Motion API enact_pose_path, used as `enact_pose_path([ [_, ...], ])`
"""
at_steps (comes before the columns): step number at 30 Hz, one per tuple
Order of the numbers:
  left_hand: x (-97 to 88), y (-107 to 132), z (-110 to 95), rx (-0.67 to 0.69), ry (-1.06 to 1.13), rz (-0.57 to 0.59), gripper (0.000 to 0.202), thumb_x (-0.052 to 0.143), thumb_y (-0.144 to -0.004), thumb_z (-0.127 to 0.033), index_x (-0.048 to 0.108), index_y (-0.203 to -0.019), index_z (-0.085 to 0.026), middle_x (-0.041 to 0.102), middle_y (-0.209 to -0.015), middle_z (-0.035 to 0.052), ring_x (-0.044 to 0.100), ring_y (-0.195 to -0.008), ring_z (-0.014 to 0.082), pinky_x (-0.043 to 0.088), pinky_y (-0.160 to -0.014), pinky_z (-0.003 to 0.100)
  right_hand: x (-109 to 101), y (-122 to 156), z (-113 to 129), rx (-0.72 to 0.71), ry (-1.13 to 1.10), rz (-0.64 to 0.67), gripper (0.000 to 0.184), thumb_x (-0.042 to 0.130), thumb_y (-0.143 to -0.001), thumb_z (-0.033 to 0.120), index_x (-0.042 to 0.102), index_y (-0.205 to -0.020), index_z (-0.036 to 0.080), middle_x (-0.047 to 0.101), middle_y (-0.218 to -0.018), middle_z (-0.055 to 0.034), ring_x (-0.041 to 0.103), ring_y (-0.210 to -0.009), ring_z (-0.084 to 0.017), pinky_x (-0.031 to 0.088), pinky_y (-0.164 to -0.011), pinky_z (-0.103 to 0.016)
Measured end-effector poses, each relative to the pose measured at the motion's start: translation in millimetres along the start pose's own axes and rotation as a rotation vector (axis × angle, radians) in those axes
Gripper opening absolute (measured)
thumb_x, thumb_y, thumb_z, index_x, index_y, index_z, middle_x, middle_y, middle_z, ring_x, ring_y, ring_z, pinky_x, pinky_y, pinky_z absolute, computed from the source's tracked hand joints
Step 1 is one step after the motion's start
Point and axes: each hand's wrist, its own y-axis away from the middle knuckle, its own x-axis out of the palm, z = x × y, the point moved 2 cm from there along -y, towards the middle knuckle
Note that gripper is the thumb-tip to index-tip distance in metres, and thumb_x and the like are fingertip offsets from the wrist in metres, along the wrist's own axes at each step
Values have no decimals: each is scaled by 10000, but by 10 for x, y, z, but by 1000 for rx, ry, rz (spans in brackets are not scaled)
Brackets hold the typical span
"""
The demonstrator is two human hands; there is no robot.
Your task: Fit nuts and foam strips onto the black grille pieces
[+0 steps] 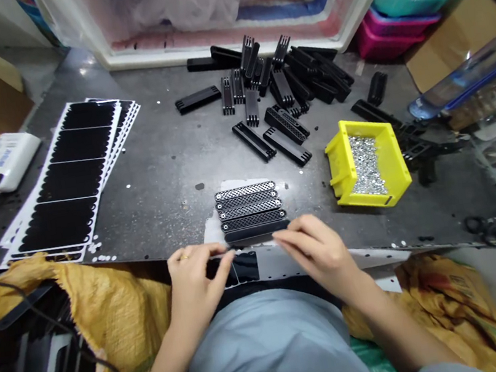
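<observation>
Several narrow black plastic pieces with latticed faces (250, 209) lie side by side at the table's near edge, on a white sheet. Closest to me in that row is a plain, smooth black strip (257, 232). My left hand (199, 280) is closed in a pinch just below the strip's left end. At its right end, my right hand (321, 253) pinches with thumb and forefinger. Whatever the fingertips hold is too small or hidden to make out. Below the row, a glossy black patch on a sheet (245, 267) shows between the hands.
A yellow bin (341, 166) of small metal parts stands to the right. Loose black pieces (279, 85) are heaped behind. Sheets of black stickers (70, 163) and a white device (9, 161) lie left. Scissors (482, 228) rest at right; a yellow sack (118, 317) sits below left.
</observation>
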Motion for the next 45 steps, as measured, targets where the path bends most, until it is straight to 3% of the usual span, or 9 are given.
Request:
enact_pose_path([
  [3, 36, 94, -108, 133, 14, 125, 188, 517, -1048, -277, 687, -969, -261, 772, -949, -12, 654, -930, 212, 296, -945, 424, 227, 141, 197, -76, -61, 80, 238, 561, -1029, 168, 681, -1234, 164, 679, -969, -101, 636, -850, -197, 580, -734, -332],
  [9, 62, -10, -132, 153, 299, 230, 286, 439, -1085, -280, 648, -898, -231, 670, -814, -25, 588, -825, 179, 313, -906, 376, 447, 202, 210, -100, -238, -35, 435, 641, -993, 172, 582, -1423, 194, 641, -1090, -107, 637, -974, -196, 603, -823, -344],
  [16, 172, -6, -31, 228, 208, 99, 257, 466, -1067, -223, 657, -897, -203, 613, -748, -13, 560, -748, 173, 316, -814, 347, 113, 357, 150, 113, -594, 102, 130, 783, -903, 269, 713, -1010, 248, 591, -1095, -54, 663, -1042, -213, 592, -906, -396],
  [20, 211, 31, 32, 301, 71, -18, 160, 547, -1038, -212, 684, -957, -224, 699, -801, -13, 596, -739, 169, 320, -830, 352, -117, 296, 50, 387, -916, 21, 181, 732, -942, 367, 617, -1049, 280, 523, -1140, -29, 684, -757, -133, 606, -639, -312],
  [22, 171, 18, 36, 290, 64, -83, 63, 621, -1005, -237, 682, -989, -233, 738, -869, -8, 642, -807, 178, 329, -885, 362, -135, 127, 19, 377, -729, -30, 165, 696, -964, 272, 641, -1117, 299, 524, -1107, -25, 641, -728, -115, 565, -592, -274],
  [26, -2, -113, 71, 104, 46, -215, 46, 652, -977, -260, 673, -952, -228, 761, -921, 6, 680, -919, 205, 321, -992, 403, 118, -297, 28, 66, -194, 38, 345, 585, -1014, 156, 643, -1337, 265, 651, -1119, -78, 664, -987, -192, 566, -839, -356],
  [30, -54, -281, 172, -55, 85, -134, 112, 624, -991, -297, 731, -973, -269, 779, -953, -12, 681, -945, 202, 317, -1016, 414, 416, -541, -1, -160, -73, 71, 160, 641, -1007, 213, 721, -1146, 203, 756, -1092, -76, 673, -950, -203, 532, -842, -380],
  [40, 72, -414, 266, -206, 329, 24, 145, 669, -927, -367, 760, -854, -281, 778, -875, -24, 675, -909, 209, 346, -1024, 426, 532, -640, -6, -162, -88, 113, 128, 659, -997, 265, 772, -1014, 208, 771, -1052, -71, 620, -898, -197, 541, -788, -352],
  [45, 63, -471, 265, -231, 335, 67, 163, 678, -906, -385, 735, -799, -277, 753, -838, -34, 662, -888, 212, 345, -1023, 437, 270, -574, -59, -102, -21, 149, 186, 666, -990, 306, 769, -1101, 198, 736, -1119, -112, 644, -962, -228, 557, -829, -394],
])
